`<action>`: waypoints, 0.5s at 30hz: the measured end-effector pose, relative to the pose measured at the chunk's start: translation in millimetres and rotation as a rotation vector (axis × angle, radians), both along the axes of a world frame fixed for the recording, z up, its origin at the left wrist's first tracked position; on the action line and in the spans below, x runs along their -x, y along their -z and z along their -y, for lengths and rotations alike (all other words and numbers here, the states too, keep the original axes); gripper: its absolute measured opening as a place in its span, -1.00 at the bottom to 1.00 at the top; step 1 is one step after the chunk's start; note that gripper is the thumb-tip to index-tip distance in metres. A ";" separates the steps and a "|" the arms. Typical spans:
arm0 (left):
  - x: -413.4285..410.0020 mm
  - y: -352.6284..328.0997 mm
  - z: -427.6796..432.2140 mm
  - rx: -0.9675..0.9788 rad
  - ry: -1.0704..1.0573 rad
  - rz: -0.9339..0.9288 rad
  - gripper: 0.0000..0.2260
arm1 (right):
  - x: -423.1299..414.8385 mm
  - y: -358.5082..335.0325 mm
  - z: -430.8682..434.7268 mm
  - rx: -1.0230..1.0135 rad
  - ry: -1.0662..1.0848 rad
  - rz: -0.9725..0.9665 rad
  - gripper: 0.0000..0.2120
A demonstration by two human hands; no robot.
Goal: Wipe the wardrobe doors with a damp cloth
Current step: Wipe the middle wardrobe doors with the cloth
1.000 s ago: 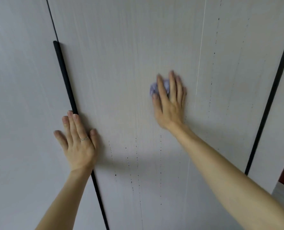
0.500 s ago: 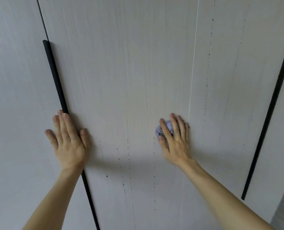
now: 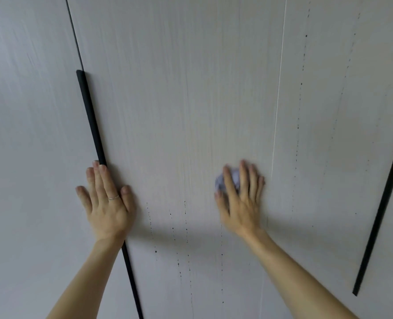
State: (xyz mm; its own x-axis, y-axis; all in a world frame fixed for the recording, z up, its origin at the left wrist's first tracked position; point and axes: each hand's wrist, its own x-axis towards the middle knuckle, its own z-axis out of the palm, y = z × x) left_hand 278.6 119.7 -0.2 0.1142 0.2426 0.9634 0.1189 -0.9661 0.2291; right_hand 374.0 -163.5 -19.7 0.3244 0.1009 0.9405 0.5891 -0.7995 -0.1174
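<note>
A pale grey wardrobe door (image 3: 179, 100) with faint vertical grain fills the view. My right hand (image 3: 241, 199) presses a small bunched pale-lilac cloth (image 3: 227, 179) flat against the door's lower middle; only a bit of cloth shows between the fingers, and the hand is motion-blurred. My left hand (image 3: 107, 199), wearing a thin ring, lies flat and open on the door seam, over a long black bar handle (image 3: 90, 118). Rows of small dark drip spots (image 3: 186, 249) run down the door below and right of my hands.
A second black bar handle (image 3: 384, 203) runs down the right door. A thin light seam (image 3: 277, 111) separates the middle and right panels. The left door (image 3: 25, 134) lies beyond the left handle.
My right hand slid the cloth down the door from upper middle to level with my left hand. My left hand stayed planted on the handle seam.
</note>
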 end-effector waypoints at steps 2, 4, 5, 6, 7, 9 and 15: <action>0.6 -1.4 -0.4 -0.001 -0.001 -0.011 -0.42 | 10.2 53.3 4.4 0.126 -0.017 -0.048 -0.46; 1.3 -1.9 0.5 0.004 0.006 -0.028 -0.42 | 12.6 65.7 10.8 0.182 -0.042 -0.066 -0.48; 1.4 -2.3 0.8 0.008 0.009 -0.035 -0.42 | 10.8 55.9 12.6 0.184 -0.049 -0.065 -0.48; 2.6 -1.7 0.6 0.008 0.005 -0.038 -0.42 | 9.9 39.5 11.8 0.174 -0.057 -0.062 -0.48; 3.2 -1.3 0.5 0.005 0.002 -0.036 -0.42 | 9.1 15.8 9.5 0.144 -0.061 -0.055 -0.48; 3.0 -1.0 0.0 0.000 -0.006 -0.032 -0.43 | 6.1 -43.0 1.6 0.029 -0.078 -0.033 -0.48; 0.7 -0.1 -0.6 -0.023 -0.030 -0.012 -0.44 | -2.3 -106.0 -14.0 -0.077 -0.015 0.030 -0.48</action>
